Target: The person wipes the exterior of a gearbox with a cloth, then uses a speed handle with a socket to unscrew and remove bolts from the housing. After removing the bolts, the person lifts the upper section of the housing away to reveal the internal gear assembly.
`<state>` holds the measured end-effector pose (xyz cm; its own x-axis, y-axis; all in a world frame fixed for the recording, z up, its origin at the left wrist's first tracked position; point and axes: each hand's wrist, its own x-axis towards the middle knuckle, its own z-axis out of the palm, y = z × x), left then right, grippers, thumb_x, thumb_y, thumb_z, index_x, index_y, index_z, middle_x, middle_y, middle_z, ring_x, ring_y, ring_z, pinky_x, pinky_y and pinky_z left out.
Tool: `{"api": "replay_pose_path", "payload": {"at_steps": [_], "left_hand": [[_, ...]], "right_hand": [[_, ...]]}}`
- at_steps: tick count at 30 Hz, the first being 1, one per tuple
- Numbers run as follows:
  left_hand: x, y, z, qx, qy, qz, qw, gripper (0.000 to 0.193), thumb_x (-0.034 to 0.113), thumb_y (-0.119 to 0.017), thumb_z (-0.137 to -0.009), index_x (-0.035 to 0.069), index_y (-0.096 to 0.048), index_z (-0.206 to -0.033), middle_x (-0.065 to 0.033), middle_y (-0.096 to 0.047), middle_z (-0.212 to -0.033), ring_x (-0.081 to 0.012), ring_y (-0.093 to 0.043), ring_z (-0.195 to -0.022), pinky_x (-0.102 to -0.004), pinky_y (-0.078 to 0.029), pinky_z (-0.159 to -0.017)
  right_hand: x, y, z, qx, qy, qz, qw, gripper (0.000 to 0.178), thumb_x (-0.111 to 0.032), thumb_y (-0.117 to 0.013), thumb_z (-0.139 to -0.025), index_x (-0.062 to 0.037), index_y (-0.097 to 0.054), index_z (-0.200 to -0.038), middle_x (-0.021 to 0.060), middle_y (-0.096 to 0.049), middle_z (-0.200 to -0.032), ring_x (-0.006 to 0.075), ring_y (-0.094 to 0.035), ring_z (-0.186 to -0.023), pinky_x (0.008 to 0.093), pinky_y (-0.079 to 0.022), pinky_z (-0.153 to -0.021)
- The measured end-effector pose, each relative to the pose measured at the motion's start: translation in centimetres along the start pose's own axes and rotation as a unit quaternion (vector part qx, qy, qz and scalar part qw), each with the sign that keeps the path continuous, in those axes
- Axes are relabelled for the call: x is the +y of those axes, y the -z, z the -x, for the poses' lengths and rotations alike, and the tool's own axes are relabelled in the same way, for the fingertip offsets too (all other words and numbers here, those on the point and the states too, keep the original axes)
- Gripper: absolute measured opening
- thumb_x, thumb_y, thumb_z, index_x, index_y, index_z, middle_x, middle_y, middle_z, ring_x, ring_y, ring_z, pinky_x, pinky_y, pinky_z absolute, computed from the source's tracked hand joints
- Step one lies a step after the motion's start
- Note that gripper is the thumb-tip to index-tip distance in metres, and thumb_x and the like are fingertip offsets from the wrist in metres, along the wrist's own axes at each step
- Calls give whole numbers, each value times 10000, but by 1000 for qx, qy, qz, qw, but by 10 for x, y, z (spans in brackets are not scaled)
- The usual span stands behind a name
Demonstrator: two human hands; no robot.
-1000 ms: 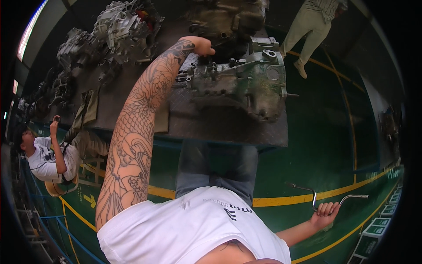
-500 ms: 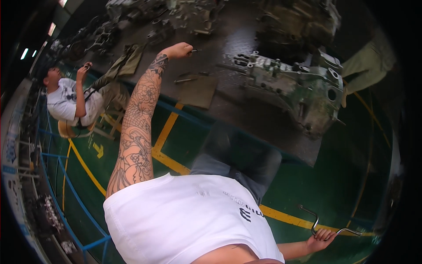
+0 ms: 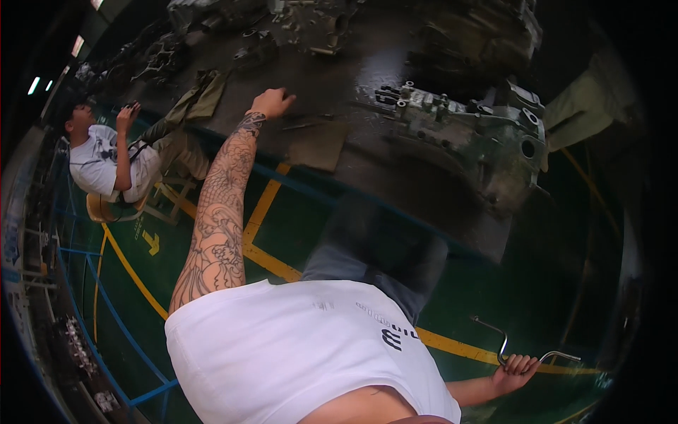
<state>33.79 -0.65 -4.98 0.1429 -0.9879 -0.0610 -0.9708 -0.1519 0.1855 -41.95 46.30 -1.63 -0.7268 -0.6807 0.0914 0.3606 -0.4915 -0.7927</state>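
Note:
My left hand [image 3: 271, 102] reaches out over the dark metal workbench [image 3: 367, 169], fingers slightly spread, hovering above small tools lying on the bench near a flat brownish pad [image 3: 316, 145]. It holds nothing that I can see. My right hand [image 3: 515, 368] hangs low at my side, closed around a bent metal crank wrench [image 3: 505, 340]. A grey cast gearbox housing [image 3: 473, 138] lies on the bench to the right of my left hand.
More engine parts [image 3: 311, 21] crowd the bench's far side. A seated person in a white shirt [image 3: 106, 159] is at the left, one hand raised. The green floor carries yellow lines [image 3: 261, 212]. Blue railing [image 3: 78, 297] and racks run along the left.
My view swung rightward and my left hand went from the gearbox housing leftward to the tools on the bench. The right hand kept the crank wrench at my side.

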Motion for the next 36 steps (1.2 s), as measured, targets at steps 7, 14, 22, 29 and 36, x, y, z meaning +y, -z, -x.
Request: {"api": "replay_pose_path", "payload": {"at_steps": [7, 14, 22, 29, 36], "left_hand": [[204, 49, -19, 136, -431, 241, 859, 783, 562, -769, -860, 21, -583, -1394, -197, -639, -1349, -320, -610, -1259, -421, -503, -1020], [295, 66, 17, -50, -453, -53, 889, 1163, 519, -942, -584, 18, -444, -1509, -207, -557, -1432, -376, -553, -1308, -440, -467, -1081], [298, 66, 17, -58, -471, -157, 866, 1173, 415, -1000, -491, -62, -462, -1418, -237, -594, -1334, -392, -557, -1288, -432, -474, -1064], [301, 75, 21, -61, -474, -157, 864, 1062, 427, -997, -488, -65, -534, -1307, -244, -616, -1286, -400, -568, -1268, -436, -478, -1057], [300, 77, 18, -47, -490, -156, 856, 1060, 462, -976, -508, -53, -537, -1324, -228, -623, -1285, -389, -578, -1256, -437, -482, -1053]], "right_hand": [[0, -15, 4, 43, -7, 93, 995, 418, -318, -449, -1139, -159, -382, -757, -44, -252, -565, 63, -181, -455, 253, -179, -433], [-4, -5, 20, 38, 4, 90, 995, 387, -328, -456, -1136, -152, -434, -792, -46, -260, -573, 58, -179, -454, 247, -172, -437], [6, 6, 30, 73, -22, 81, 994, 371, -302, -457, -1134, -147, -438, -797, -47, -271, -578, 53, -194, -452, 246, -177, -429], [23, 10, 29, 50, -24, 106, 993, 381, -281, -463, -1131, -148, -408, -779, -46, -271, -579, 52, -209, -450, 250, -184, -426], [28, 17, 34, 22, -53, 79, 995, 379, -280, -471, -1130, -152, -404, -779, -45, -279, -576, 51, -213, -447, 249, -189, -426]]}}
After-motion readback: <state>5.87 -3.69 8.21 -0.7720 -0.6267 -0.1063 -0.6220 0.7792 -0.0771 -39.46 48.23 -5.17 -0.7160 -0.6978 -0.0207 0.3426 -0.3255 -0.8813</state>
